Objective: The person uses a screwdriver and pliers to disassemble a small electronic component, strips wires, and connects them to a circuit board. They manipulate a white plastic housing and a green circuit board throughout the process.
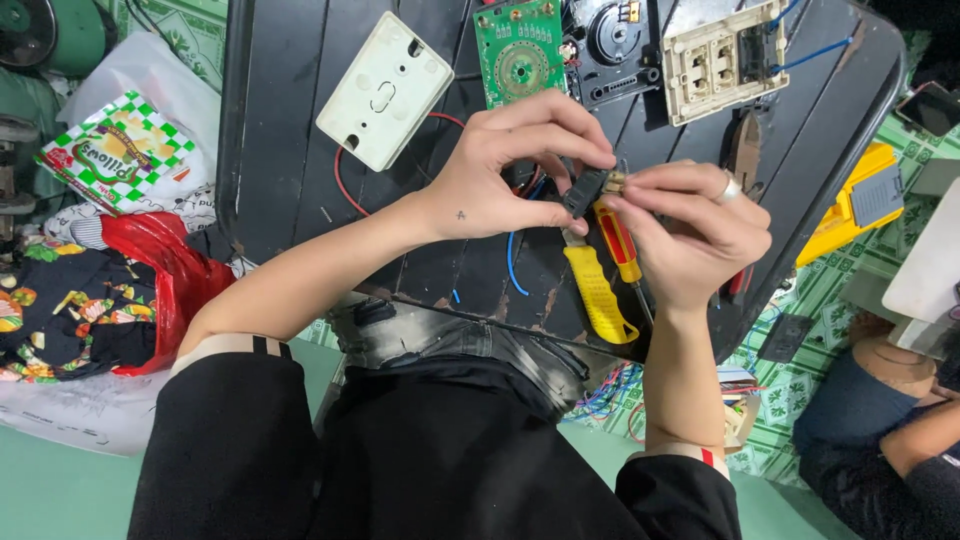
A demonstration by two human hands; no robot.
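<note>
While both hands pinch what seems a small black part (584, 189), the dark worn table (290, 150) sits over green patterned flooring (830, 300).

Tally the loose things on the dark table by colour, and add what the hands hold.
Cream: 2, a cover plate and a switch plate.
Green: 1, a circuit board.
Black: 2, a round part and the small piece pinched between left hand and right hand.
Yellow handle: 1, a knife.
Red and yellow: 1, a screwdriver.
Total: 7.
</note>
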